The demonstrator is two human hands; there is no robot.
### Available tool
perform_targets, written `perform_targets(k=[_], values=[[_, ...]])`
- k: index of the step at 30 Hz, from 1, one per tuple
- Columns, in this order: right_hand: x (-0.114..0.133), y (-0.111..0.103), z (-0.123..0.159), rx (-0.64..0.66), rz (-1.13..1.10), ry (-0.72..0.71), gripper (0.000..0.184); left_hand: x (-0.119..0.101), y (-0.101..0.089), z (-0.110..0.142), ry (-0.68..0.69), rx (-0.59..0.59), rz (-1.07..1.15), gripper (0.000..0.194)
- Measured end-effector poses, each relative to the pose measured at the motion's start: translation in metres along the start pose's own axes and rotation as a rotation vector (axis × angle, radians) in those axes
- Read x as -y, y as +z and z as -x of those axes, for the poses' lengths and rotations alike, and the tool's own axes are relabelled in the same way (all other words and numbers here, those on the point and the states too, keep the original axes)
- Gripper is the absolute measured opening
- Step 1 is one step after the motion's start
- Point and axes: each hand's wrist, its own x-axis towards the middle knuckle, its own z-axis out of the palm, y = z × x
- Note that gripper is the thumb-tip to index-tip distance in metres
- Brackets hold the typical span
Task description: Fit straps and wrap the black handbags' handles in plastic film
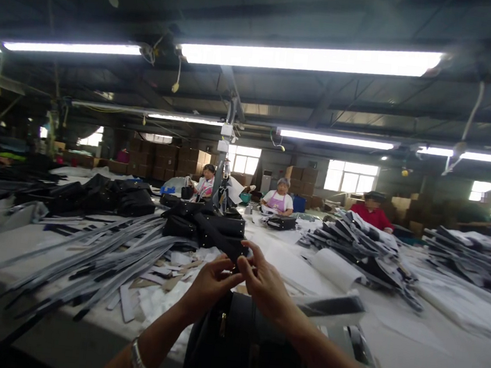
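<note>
A black bag (pixel 250 348) with a gold-coloured zipper pull (pixel 223 325) stands at the front edge of the table, right below my hands. Above it, my left hand (pixel 208 285) and my right hand (pixel 268 283) meet with fingertips pinched around the end of a wide black strap (pixel 217 237). The strap runs up and left from my fingers, in front of other black bags (pixel 188 228). Small metal fittings show near the pinched end, but my fingers cover most of it.
Long grey-and-black strips (pixel 119 253) fan out at the left, beside paper and fabric scraps (pixel 159 292). Stacks of black panels with white sheets (pixel 361 249) lie to the right. A roll of white paper (pixel 337 267) is nearer. Several people sit across the table, including one in a purple apron (pixel 276 202).
</note>
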Motion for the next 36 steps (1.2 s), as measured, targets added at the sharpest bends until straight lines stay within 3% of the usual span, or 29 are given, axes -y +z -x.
perform_targets(k=[2,4,7,10,13,15,17,19,21,24,27,30,33,36], values=[[0.004,0.002,0.0,-0.073,0.262,-0.124,0.058,-0.001,0.005,-0.002,0.05,-0.066,-0.099,0.019],[0.007,0.001,0.0,-0.103,0.465,-0.208,0.048,0.001,0.009,-0.003,0.063,-0.107,-0.136,0.014],[0.01,-0.005,-0.005,-0.091,0.455,-0.324,0.026,0.003,0.013,-0.006,0.042,-0.137,-0.141,0.012],[0.018,-0.017,-0.012,-0.144,0.299,-0.401,0.017,0.002,0.017,-0.009,0.002,-0.135,-0.132,0.027],[0.029,-0.03,-0.021,-0.262,0.103,-0.374,0.031,-0.001,0.022,-0.01,-0.053,-0.086,-0.112,0.043],[0.037,-0.04,-0.026,-0.328,-0.234,-0.338,0.036,-0.005,0.029,-0.01,-0.08,-0.028,-0.095,0.046],[0.042,-0.053,-0.029,-0.418,-0.663,-0.28,0.033,-0.01,0.036,-0.011,-0.096,0.023,-0.085,0.043],[0.04,-0.071,-0.031,-0.551,-0.956,-0.217,0.028,-0.013,0.043,-0.011,-0.088,0.054,-0.098,0.038],[0.029,-0.088,-0.026,-0.682,-1.057,-0.169,0.027,-0.014,0.047,-0.011,-0.063,0.068,-0.147,0.031],[0.005,-0.097,-0.008,-0.746,-1.06,-0.114,0.027,-0.007,0.053,-0.008,-0.037,0.051,-0.246,0.026],[-0.018,-0.081,0.018,-0.674,-1.043,-0.018,0.016,0.004,0.056,-0.004,-0.042,0.001,-0.294,0.024],[-0.028,-0.058,0.042,-0.477,-0.964,0.081,0.023,0.013,0.056,-0.001,-0.035,-0.02,-0.313,0.026],[-0.026,-0.044,0.059,-0.226,-0.703,0.064,0.033,0.017,0.056,0.0,-0.028,-0.024,-0.351,0.028],[-0.025,-0.036,0.066,-0.184,-0.348,-0.027,0.039,0.017,0.059,0.001,-0.032,-0.02,-0.417,0.032]])
